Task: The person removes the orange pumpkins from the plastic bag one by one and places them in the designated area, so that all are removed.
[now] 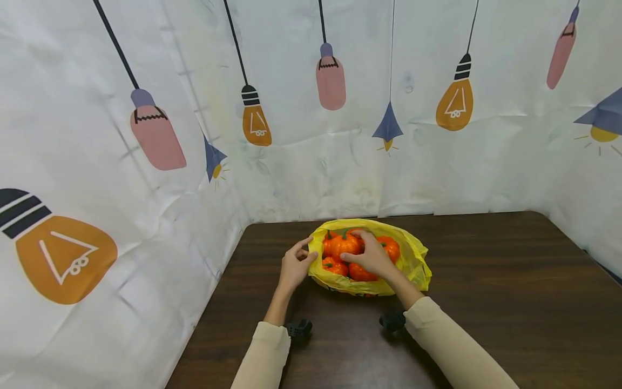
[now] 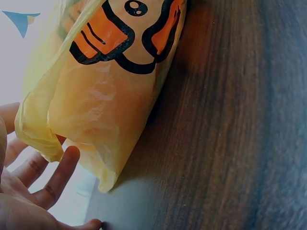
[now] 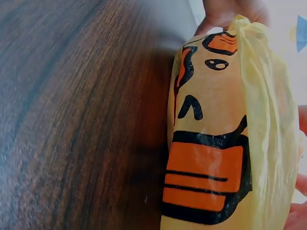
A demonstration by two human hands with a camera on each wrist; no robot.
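Gripped pepper: an orange bell pepper point(image 1: 344, 245) with a green stem, lying on top of others inside the bag, left of the bag's middle.
Right hand: point(image 1: 373, 256) reaches in from the near right, thumb and fingers set narrowly around that pepper.
Other peppers: more orange ones crowd about it, one at the right point(image 1: 391, 248), one at the near left point(image 1: 335, 266), one at the near middle point(image 1: 362, 273).
Yellow plastic bag: point(image 1: 419, 265) stands with its mouth spread wide around the peppers, at the far side of the table, left of its middle; the near face bears a cartoon print point(image 3: 204, 165) in orange and black.
Left hand: point(image 1: 294, 262) pinches the bag's left rim between thumb and fingers; the other fingers are spread loosely beside the plastic.
Wrists: a black device at each, left point(image 1: 299, 328) and right point(image 1: 391, 321), next to cream sleeves point(image 1: 264, 354).
Table: dark brown wood grain point(image 1: 505, 292).
Backdrop: white sheeting point(image 1: 301, 178) behind and left, printed with hanging lamps and bulbs.
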